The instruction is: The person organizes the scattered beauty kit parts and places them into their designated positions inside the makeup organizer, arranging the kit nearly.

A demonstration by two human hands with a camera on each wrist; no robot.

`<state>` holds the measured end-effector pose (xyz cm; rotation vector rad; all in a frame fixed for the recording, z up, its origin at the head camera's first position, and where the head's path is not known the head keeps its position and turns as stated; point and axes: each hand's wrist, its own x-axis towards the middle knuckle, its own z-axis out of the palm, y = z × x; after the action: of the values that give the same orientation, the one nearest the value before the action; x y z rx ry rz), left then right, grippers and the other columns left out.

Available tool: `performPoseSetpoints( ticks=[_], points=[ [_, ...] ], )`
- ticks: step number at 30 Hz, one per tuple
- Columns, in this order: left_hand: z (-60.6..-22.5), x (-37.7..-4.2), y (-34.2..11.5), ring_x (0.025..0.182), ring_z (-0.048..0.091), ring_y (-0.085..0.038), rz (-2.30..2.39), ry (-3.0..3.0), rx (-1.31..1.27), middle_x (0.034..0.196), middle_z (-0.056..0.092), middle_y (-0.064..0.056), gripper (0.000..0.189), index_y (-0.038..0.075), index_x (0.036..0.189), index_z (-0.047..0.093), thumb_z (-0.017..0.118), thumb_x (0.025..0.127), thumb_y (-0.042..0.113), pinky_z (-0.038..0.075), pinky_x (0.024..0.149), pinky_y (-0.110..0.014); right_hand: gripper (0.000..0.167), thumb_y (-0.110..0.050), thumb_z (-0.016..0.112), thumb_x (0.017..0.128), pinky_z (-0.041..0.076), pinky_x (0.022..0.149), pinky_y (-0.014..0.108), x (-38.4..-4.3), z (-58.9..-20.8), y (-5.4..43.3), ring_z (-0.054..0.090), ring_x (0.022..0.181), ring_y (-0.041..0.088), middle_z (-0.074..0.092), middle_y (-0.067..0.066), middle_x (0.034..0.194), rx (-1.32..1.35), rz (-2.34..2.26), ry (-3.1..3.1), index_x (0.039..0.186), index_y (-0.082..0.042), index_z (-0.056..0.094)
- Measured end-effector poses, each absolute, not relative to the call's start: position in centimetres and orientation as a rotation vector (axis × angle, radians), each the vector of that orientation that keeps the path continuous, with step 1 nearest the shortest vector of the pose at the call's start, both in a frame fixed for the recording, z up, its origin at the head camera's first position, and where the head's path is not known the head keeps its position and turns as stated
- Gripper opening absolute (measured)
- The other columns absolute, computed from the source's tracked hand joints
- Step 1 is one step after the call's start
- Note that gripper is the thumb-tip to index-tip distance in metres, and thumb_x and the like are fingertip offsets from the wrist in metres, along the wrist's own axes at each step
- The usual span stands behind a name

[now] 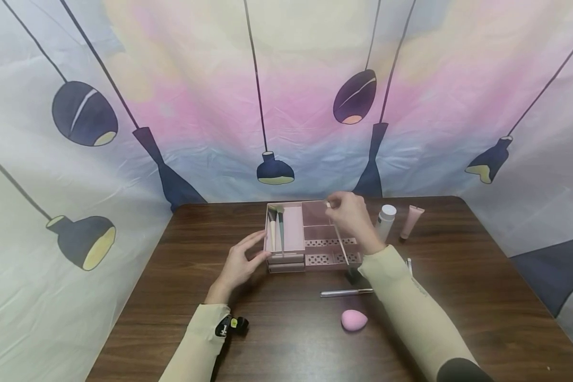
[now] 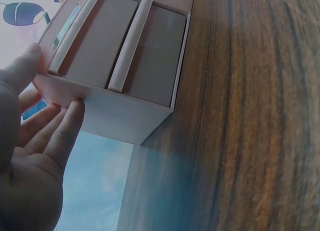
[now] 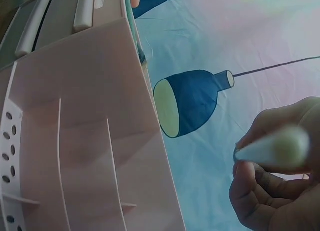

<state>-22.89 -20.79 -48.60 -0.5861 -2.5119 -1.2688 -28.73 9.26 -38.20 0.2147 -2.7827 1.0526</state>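
A pink makeup organizer (image 1: pixel 293 233) with drawers and open compartments stands toward the back of the table. My left hand (image 1: pixel 239 265) rests on its left side, the fingertips against the side wall (image 2: pixel 120 111) in the left wrist view. Two makeup brushes (image 1: pixel 281 228) lean upright in its left compartment. Over the right compartments, my right hand (image 1: pixel 350 215) pinches a makeup brush (image 1: pixel 341 241) near its upper end, with the dark bristles slanting down in front of the organizer. In the right wrist view this brush (image 3: pixel 280 148) appears blurred in the right hand (image 3: pixel 275 191).
A white bottle (image 1: pixel 385 223) and a pink tube (image 1: pixel 412 223) stand right of the organizer. In front lie a purplish brush (image 1: pixel 344 293) and a pink makeup sponge (image 1: pixel 354 320). A small white item (image 1: pixel 409 266) shows beside the right sleeve. A printed cloth (image 1: pixel 305 106) hangs behind the table.
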Motion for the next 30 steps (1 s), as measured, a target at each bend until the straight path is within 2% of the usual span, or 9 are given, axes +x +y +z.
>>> performPoseSetpoints(
  ticks=[13,21,30],
  points=[
    [-48.5,-22.8,-20.8,0.13,0.052,-0.029,-1.262,-2.484,-0.61,0.14,0.056,-0.009,0.054,0.012,0.136,0.058,0.076,0.086,0.021,0.042,0.109,-0.048,0.033,-0.019,0.066,0.084,0.056,0.067,0.035,-30.2,-37.9,6.8,0.068,0.077,0.021,0.073,0.005,0.098,0.226,1.099,-2.812,0.116,-0.011,0.071],
    [-48.7,-22.8,-20.9,0.129,0.053,-0.027,-1.252,-2.48,-0.614,0.139,0.057,-0.008,0.054,0.011,0.136,0.058,0.076,0.086,0.02,0.043,0.108,-0.047,0.033,-0.018,0.067,0.085,0.057,0.081,0.04,-31.0,-37.9,5.1,0.069,0.091,0.025,0.074,0.007,0.101,0.225,1.105,-2.841,0.117,-0.009,0.07],
    [-48.6,-22.9,-20.9,0.128,0.054,-0.029,-1.256,-2.471,-0.637,0.139,0.057,-0.009,0.054,0.01,0.136,0.058,0.076,0.086,0.02,0.044,0.106,-0.048,0.031,-0.018,0.067,0.086,0.057,0.078,0.037,-31.6,-37.7,3.6,0.068,0.09,0.023,0.073,0.005,0.1,0.222,1.065,-2.871,0.116,-0.01,0.07]
  ],
)
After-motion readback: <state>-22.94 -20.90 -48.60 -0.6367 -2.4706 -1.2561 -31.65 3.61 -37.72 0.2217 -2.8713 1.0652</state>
